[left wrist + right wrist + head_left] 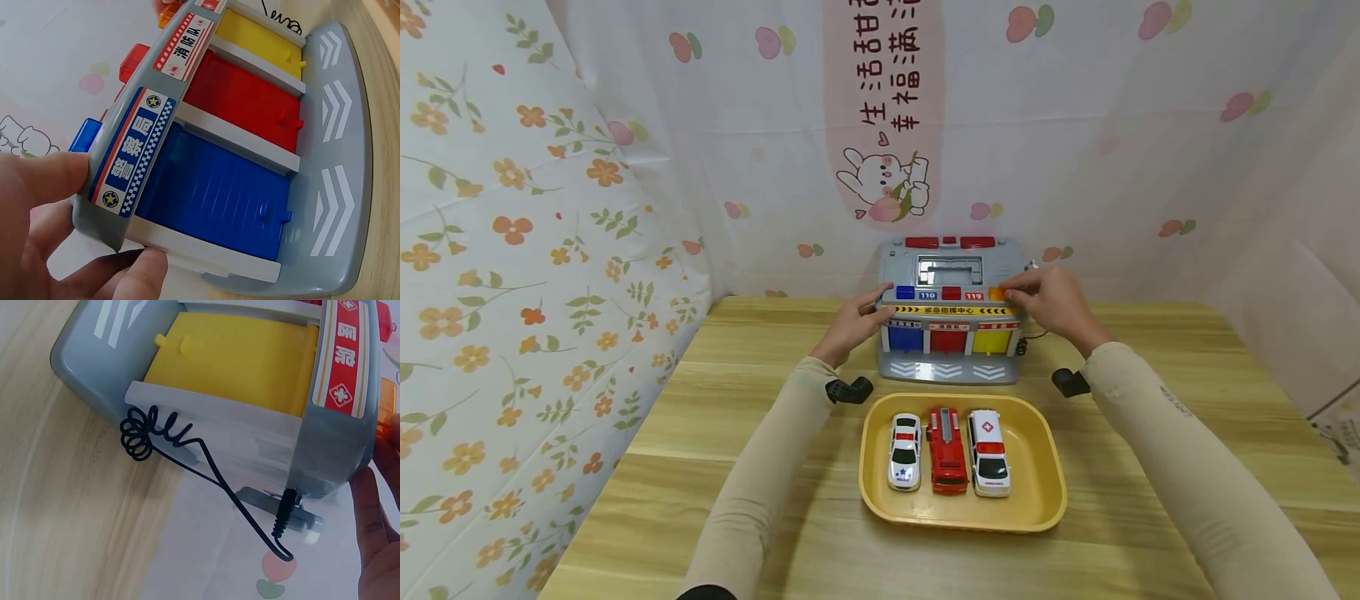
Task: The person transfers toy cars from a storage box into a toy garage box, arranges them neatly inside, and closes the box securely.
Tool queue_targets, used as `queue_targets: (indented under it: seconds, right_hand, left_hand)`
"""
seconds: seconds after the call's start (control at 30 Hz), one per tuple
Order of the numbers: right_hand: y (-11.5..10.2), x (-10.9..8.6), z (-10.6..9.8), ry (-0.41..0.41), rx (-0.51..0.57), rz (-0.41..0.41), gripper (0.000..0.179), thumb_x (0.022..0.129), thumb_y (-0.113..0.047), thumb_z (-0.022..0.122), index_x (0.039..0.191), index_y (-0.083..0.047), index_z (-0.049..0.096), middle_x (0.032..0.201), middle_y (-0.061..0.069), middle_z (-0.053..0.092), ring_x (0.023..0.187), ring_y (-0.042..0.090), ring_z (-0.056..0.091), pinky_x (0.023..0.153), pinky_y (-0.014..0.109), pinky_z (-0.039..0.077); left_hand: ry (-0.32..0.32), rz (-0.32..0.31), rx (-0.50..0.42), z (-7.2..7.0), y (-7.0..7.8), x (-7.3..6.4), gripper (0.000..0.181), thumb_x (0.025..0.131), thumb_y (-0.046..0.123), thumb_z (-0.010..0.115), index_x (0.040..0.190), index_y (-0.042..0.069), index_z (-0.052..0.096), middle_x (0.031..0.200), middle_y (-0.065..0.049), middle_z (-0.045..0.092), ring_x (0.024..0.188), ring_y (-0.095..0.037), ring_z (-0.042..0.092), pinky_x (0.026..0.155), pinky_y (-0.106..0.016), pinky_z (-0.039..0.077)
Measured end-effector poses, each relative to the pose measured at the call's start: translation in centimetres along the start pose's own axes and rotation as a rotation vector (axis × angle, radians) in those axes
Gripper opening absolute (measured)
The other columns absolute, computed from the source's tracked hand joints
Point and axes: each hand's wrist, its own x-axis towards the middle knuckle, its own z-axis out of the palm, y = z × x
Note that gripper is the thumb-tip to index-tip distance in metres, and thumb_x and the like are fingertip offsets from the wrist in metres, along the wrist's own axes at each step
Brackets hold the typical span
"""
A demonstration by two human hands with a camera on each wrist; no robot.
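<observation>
A grey toy emergency station garage (pixel 949 310) stands at the back of the table, with blue, red and yellow doors, all closed. My left hand (pixel 852 325) holds its left upper corner, beside the blue light (pixel 906 292); in the left wrist view, fingers (pixel 56 178) touch the end by the blue-door sign. My right hand (pixel 1056 302) grips the right upper corner at the orange light (pixel 997 293). In the right wrist view its fingertips (pixel 382 464) are partly cut off by the frame edge. A coiled black cord (pixel 142 432) hangs at the garage's right side.
In front of the garage sits a yellow tray (pixel 1037 467) holding a white police car (pixel 905 454), a red fire truck (pixel 947 450) and a white ambulance (pixel 989 454). The wood-grain table (pixel 760 350) meets patterned cloth (pixel 760 200) behind and at the left.
</observation>
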Motion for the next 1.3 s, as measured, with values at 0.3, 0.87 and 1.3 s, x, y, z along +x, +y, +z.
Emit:
queue_targets:
  seconds: [0.3,0.87,1.3]
  right_hand:
    - [-0.2,0.5,-0.3,-0.022,-0.024,-0.009,0.019,0.094,-0.008,0.069,0.110,-0.001,0.076,0.116,0.022,0.072,0.099,0.034,0.064,0.090,0.051,0.059]
    - [-1.4,0.7,-0.3,-0.054,-0.022,0.056,0.020,0.095,-0.007,0.065,0.108,0.002,0.076,0.128,0.023,0.067,0.117,0.039,0.059,0.097,0.054,0.055]
    - [-1.8,0.7,-0.3,-0.077,-0.055,0.078,0.022,0.095,-0.007,0.065,0.111,0.005,0.074,0.124,0.025,0.067,0.109,0.038,0.056,0.095,0.051,0.056]
  left_hand:
    - [0.059,0.022,-0.004,0.3,-0.3,0.2,0.047,0.099,0.036,0.063,0.144,0.042,0.051,0.150,-0.008,0.054,0.128,-0.022,0.058,0.109,-0.044,0.051]
    - [0.104,-0.003,-0.024,0.8,-0.5,0.6,0.044,0.099,0.037,0.064,0.141,0.043,0.055,0.146,-0.011,0.057,0.131,-0.024,0.059,0.108,-0.042,0.052]
    - [0.116,0.022,-0.016,0.8,-0.7,0.6,0.044,0.098,0.038,0.064,0.141,0.042,0.056,0.148,-0.013,0.056,0.135,-0.025,0.057,0.107,-0.042,0.053]
